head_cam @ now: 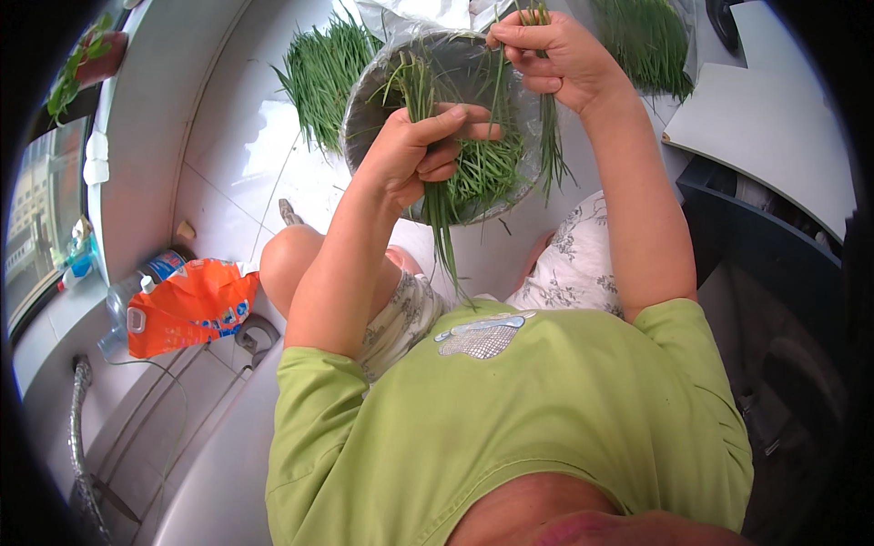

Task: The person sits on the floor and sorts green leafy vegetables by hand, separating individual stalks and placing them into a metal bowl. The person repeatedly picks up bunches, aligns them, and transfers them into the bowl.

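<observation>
My left hand [427,143] grips a bunch of green chives [440,225], whose pale ends point up and whose leaves hang down. Its thumb presses on the stalks while some fingers extend to the right. Higher up and to the right, my right hand [553,58] holds another, thinner bunch [552,143] that dangles beside the bin's rim. Between the hands hangs a long loose blade. Beneath them stands a round bin [355,89] lined with clear plastic, holding a heap of cut green leaves [488,170]. Its far part is partly hidden by the hands.
Piles of chives lie left of the bin [324,75] and at the upper right [642,41]. White boards [765,130] and a dark cabinet edge [758,211] are on the right. An orange detergent pouch [194,307] and a plastic bottle [123,300] lie by the window wall.
</observation>
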A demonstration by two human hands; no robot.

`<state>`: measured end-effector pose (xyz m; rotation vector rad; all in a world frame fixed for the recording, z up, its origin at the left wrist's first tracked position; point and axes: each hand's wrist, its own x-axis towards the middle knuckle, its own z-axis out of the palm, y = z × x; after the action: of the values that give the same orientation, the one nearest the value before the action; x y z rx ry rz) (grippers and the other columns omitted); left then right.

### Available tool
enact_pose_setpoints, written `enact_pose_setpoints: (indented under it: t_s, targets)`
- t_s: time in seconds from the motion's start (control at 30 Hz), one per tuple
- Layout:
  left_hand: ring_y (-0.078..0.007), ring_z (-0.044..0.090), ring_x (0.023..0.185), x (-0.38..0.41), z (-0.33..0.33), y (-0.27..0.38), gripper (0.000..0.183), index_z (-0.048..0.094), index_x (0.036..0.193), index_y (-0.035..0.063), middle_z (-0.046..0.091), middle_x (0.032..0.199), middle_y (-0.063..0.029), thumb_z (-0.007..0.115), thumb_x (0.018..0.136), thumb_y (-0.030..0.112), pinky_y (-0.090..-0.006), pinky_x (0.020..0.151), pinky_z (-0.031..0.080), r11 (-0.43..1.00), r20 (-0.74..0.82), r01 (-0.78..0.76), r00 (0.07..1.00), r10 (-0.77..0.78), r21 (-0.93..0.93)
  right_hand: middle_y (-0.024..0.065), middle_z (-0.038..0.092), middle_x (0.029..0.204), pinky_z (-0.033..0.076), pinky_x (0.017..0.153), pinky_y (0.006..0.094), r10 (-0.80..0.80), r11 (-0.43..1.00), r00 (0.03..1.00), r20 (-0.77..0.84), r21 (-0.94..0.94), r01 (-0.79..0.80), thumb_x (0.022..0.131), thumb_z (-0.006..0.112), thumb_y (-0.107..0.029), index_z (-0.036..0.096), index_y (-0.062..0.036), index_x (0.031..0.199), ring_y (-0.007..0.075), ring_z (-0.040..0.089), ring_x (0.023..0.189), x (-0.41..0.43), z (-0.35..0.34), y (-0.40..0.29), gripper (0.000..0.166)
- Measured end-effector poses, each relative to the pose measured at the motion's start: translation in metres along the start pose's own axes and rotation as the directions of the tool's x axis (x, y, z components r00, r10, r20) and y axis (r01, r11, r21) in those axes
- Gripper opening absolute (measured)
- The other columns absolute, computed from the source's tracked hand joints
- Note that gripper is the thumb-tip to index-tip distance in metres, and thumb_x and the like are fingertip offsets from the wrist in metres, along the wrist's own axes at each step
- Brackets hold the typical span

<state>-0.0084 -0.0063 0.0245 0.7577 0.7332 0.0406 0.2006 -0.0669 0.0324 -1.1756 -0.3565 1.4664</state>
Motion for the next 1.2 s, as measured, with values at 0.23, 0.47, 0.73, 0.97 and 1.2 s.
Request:
enact_pose_setpoints:
  t_s: [0.23,0.47,0.73,0.97,1.2]
  targets:
    - [-0.0010,0.027,0.040,0.000,0.003,-0.003,0.027,0.056,0.106,-0.0047,0.067,0.092,-0.0136,0.056,0.091,0.018,-0.0163,0.037,0.024,1.000,0.020,-0.005,1.000,0.005,0.009,0.0026,0.057,0.058,0.024,0.030,0.0194,0.011,1.000,0.999,0.038,0.014,-0.012,0.083,0.062,-0.008,0.062,-0.0005,0.076,0.0047,0.037,0.034,0.001,-0.003,-0.001,0.010]
    - [-0.0014,0.029,0.041,0.005,0.004,-0.007,0.022,0.060,0.098,-0.0019,0.065,0.084,-0.0088,0.060,0.089,0.018,-0.0173,0.037,0.023,0.998,-0.022,0.017,1.000,-0.016,0.053,0.0033,0.057,0.058,0.024,0.030,0.0196,-0.006,0.997,1.000,0.011,0.071,0.005,0.084,0.061,-0.008,0.062,-0.0004,0.076,0.0051,0.036,0.034,0.002,-0.006,-0.001,0.012]
    - [-0.0027,0.028,0.042,0.005,0.005,-0.012,0.022,0.055,0.082,0.0031,0.061,0.084,-0.0057,0.055,0.093,0.022,-0.0189,0.039,0.023,0.999,-0.138,0.000,0.990,-0.005,-0.036,0.0055,0.057,0.058,0.024,0.029,0.0205,-0.101,0.992,0.994,-0.037,0.069,0.104,0.084,0.061,-0.007,0.060,-0.0008,0.070,0.0051,0.035,0.033,0.003,-0.009,-0.006,0.015]
    - [-0.0063,0.028,0.047,0.012,-0.002,-0.016,0.022,0.056,0.094,-0.0027,0.064,0.097,-0.0144,0.049,0.095,0.018,-0.0220,0.043,0.029,0.977,-0.246,-0.006,0.968,-0.047,-0.212,0.0049,0.056,0.056,0.024,0.030,0.0209,-0.267,0.959,0.954,-0.138,0.063,0.277,0.082,0.061,-0.005,0.059,-0.0020,0.068,0.0054,0.033,0.032,-0.003,0.003,-0.006,0.015]
    - [-0.0016,0.024,0.039,0.009,0.000,-0.019,0.035,0.046,0.116,-0.0041,0.057,0.119,-0.0210,0.039,0.099,0.026,-0.0160,0.036,0.026,0.968,0.043,0.163,0.986,-0.158,-0.188,0.0049,0.055,0.058,0.023,0.030,0.0208,-0.251,0.962,0.918,-0.308,0.028,0.273,0.080,0.062,-0.005,0.060,-0.0019,0.070,0.0058,0.033,0.033,-0.003,-0.007,-0.016,0.010]
